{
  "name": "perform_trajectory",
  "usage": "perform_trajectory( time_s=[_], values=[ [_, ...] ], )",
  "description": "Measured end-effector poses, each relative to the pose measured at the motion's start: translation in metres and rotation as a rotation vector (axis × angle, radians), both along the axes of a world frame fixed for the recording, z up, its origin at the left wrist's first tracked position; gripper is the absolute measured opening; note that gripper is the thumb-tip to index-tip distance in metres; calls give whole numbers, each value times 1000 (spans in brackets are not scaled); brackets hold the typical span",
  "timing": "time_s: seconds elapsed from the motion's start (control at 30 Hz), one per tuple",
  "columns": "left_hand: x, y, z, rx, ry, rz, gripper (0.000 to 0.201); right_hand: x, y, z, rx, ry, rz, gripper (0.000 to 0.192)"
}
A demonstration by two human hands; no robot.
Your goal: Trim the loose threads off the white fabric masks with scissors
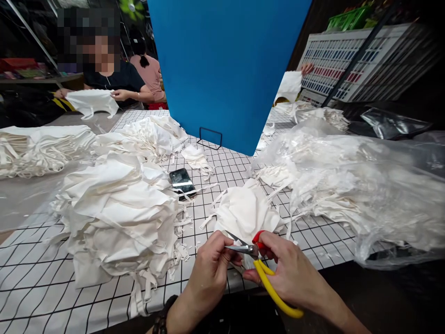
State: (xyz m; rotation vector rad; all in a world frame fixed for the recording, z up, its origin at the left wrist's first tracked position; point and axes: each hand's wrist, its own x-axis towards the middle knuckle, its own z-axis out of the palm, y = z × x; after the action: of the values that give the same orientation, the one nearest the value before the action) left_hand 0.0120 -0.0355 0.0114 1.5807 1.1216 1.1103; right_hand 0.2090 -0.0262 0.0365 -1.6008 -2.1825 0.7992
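Observation:
A pair of scissors (pixel 251 250) with yellow and red handles is in my right hand (pixel 290 266), its blades parted and pointing left. My left hand (pixel 212 269) pinches the edge of a white cloth piece (pixel 246 206) right beside the blades. A scrap of white cloth shows between the blades. The cloth piece lies on the table in front of my hands, with thin straps spreading out from it. To the left rises a big heap of white cloth pieces (pixel 118 208), with small trimmed scraps (pixel 182 253) along its right side.
A phone (pixel 181 183) lies on the checked tablecloth (pixel 229 162). Behind it stands a tall blue board (pixel 229 69). Clear plastic bags (pixel 365 181) with white cloth cover the right side. Across the table, a person (pixel 114 86) holds up a white cloth piece (pixel 92 102).

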Motion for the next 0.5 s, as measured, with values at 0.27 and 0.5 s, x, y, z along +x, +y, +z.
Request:
perform_trajectory(
  time_s=[0.27,0.5],
  values=[
    [-1,2,1,-1,-46,-38,23,1,0,-1,29,-52,1,42],
    [-4,4,3,-22,-62,-67,24,4,1,-3,14,-54,28,43]
  ],
)
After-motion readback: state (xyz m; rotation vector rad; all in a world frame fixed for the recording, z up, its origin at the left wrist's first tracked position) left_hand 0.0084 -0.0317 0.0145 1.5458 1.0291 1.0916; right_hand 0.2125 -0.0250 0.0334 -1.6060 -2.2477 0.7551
